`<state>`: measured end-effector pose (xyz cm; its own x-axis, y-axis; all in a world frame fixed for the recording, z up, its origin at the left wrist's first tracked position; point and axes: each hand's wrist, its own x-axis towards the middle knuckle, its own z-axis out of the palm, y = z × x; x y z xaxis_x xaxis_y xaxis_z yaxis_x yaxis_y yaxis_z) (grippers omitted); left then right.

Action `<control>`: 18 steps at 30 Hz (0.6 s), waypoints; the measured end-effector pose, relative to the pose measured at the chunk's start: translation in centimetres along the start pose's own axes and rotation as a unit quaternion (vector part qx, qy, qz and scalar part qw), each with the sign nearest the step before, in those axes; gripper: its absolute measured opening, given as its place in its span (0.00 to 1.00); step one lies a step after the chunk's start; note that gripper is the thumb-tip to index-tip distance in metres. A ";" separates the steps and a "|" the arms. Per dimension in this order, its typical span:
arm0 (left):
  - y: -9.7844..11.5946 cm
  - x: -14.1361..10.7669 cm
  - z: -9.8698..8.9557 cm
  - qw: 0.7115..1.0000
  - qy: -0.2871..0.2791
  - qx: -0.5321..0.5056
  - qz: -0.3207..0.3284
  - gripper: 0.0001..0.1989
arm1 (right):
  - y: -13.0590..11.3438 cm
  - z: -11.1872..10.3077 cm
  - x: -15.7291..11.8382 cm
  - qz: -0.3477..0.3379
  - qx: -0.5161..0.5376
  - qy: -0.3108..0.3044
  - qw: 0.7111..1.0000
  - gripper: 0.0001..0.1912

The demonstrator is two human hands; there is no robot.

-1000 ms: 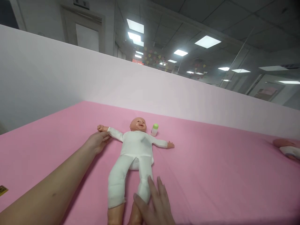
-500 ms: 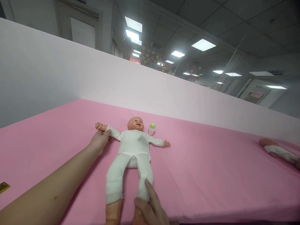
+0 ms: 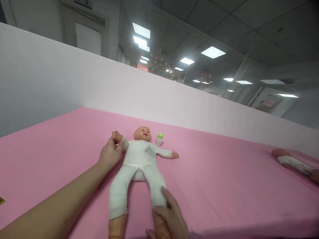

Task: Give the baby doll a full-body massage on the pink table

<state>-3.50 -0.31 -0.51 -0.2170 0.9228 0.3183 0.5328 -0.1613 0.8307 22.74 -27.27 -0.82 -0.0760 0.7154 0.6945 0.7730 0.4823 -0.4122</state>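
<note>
A baby doll with a white cloth body lies face up on the pink sheet. My left hand is closed round the doll's forearm, just below its small fist, and holds that arm bent upward. Down at the lower edge, my right hand wraps round the doll's other leg near the shin, thumb and fingers on either side. Close to the doll's head stands a small baby bottle with a green cap, touched by neither hand.
A second doll lies at the far right of the sheet. A white partition runs along the back and the left side. At the left edge shows part of a yellow and black label.
My left hand has raised the doll's arm and brought it inward, nearer its head. My right hand has shifted the held leg outward to the right.
</note>
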 end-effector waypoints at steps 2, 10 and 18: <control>1.4 -0.7 0.1 0.997 -0.022 0.048 0.050 0.23 | 0.5 0.1 1.3 -0.012 -0.004 0.041 0.999 0.24; 2.9 -1.0 3.0 0.921 -0.096 0.240 0.292 0.25 | 0.8 0.9 8.7 0.003 0.035 -0.014 0.999 0.26; 1.4 -0.9 3.5 0.896 -0.151 0.271 0.316 0.32 | 1.8 4.1 13.3 0.079 0.041 -0.083 0.993 0.28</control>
<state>0.30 -0.13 -1.20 0.4571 0.7725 0.4409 0.8077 -0.5680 0.1579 20.52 -14.86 5.23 -0.0664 0.8555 0.5135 0.7302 0.3924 -0.5593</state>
